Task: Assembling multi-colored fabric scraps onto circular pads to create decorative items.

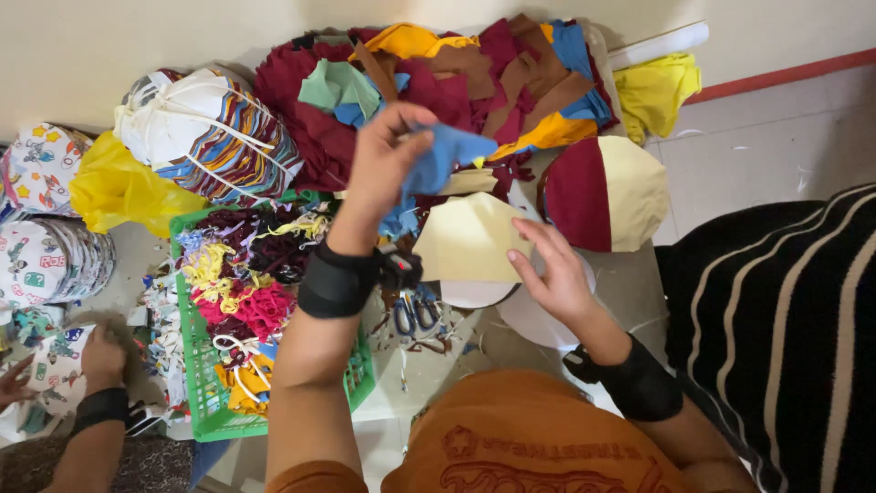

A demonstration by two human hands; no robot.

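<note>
1. Orange shirt [538,438] fills the bottom edge, closest to cam; black wrist bands on both forearms.
2. Left hand [388,155] raised, fingers pinched on blue fabric scrap [438,164]. Scrap is limp, crumpled, ragged-edged, hanging down over the scrap pile [438,82].
3. Right hand [552,269] fingers loosely spread, fingertips touching cream fabric piece [470,242]. Piece is flat, smooth, w/ curved edge, lying just below the blue scrap.
4. Maroon & cream round piece [607,192] to the right, near.
5. Green basket [201,402] w/ tangled trimmings at left; scissors [415,315] beside it.
6. Another person's hand [100,356] far left on printed fabric.
</note>
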